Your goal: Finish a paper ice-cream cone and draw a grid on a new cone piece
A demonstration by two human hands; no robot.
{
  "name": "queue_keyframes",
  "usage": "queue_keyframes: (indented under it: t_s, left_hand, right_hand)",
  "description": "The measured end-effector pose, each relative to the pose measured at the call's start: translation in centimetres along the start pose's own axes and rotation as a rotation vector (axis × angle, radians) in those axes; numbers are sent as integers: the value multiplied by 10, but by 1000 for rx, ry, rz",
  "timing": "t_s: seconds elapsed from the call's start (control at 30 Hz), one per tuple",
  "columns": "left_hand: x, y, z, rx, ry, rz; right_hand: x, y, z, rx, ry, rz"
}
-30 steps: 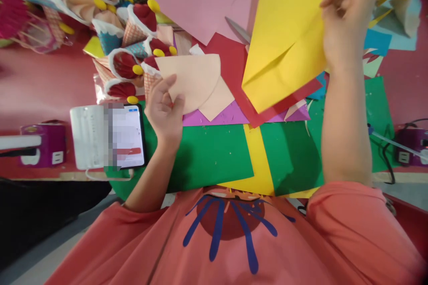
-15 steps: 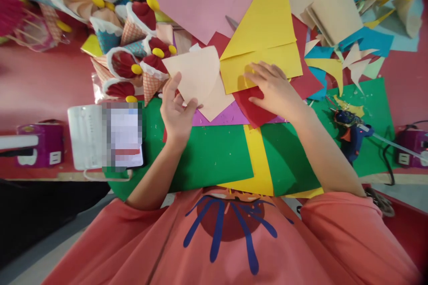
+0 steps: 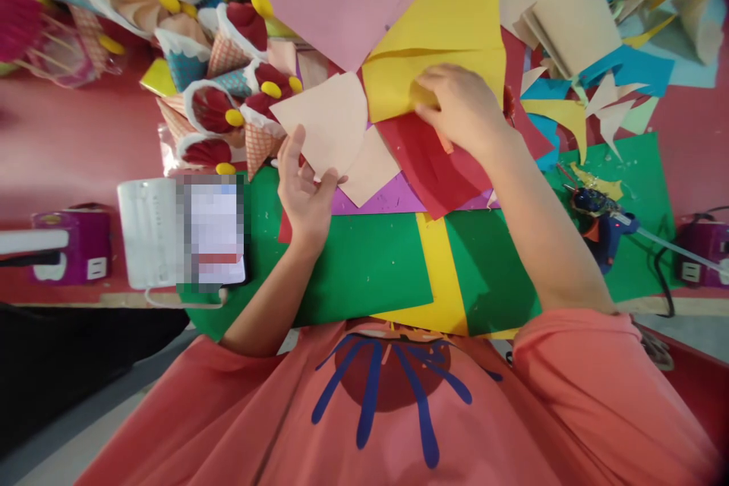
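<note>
My left hand [image 3: 307, 197] grips the lower left edge of a cream fan-shaped sheet [image 3: 327, 118], thumb in front. A second cream sheet [image 3: 373, 167] lies partly beneath it. My right hand [image 3: 461, 102] is closed with curled fingers at the lower edge of a large yellow sheet [image 3: 438, 30], pinching it. A red sheet [image 3: 424, 167] lies below that hand, and a small orange piece [image 3: 446, 143], partly hidden, shows under the palm. Purple material [image 3: 370, 200] peeks out under the sheets.
Finished cone-shaped pieces [image 3: 210, 106] with white trim crowd the upper left. A phone [image 3: 213, 231] and a white device [image 3: 146, 231] sit at left. A blue glue gun [image 3: 607, 231] lies at right on the green sheet [image 3: 364, 266]. Coloured scraps [image 3: 604, 102] fill the upper right.
My right hand has moved up slightly and curled its fingers, and the yellow sheet has shifted upward, baring more red sheet and the orange piece. The cream fan has turned slightly in my left hand.
</note>
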State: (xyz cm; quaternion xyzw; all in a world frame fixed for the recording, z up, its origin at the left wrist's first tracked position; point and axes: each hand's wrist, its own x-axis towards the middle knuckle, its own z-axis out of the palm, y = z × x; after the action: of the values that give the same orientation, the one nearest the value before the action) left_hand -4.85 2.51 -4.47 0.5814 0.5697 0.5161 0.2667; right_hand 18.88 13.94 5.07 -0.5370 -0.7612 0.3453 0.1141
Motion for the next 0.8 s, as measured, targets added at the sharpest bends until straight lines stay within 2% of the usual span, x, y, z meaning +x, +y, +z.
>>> queue_keyframes:
  t_s: [0.1, 0.13, 0.23, 0.4, 0.6, 0.73, 0.8]
  left_hand:
    - [-3, 5, 4, -25, -35, -37]
    - [-4, 8, 5, -22, -59, -38]
    - [-11, 21, 11, -13, -184, -20]
    - [-18, 42, 20, -53, -360, -22]
    - [1, 49, 25, -67, -360, -61]
    - [10, 51, 27, -51, -419, -127]
    - [10, 52, 27, -15, -440, -105]
  right_hand:
    - [-25, -13, 11, -140, 132, -85]
    - [-34, -16, 17, -126, 156, -97]
    - [-57, -17, 35, 75, 145, -33]
    - [-76, 2, 51, 227, 147, 89]
    - [-98, 13, 51, 364, 135, 152]
    - [-103, 15, 56, 331, 156, 139]
    - [-102, 17, 58, 297, 192, 139]
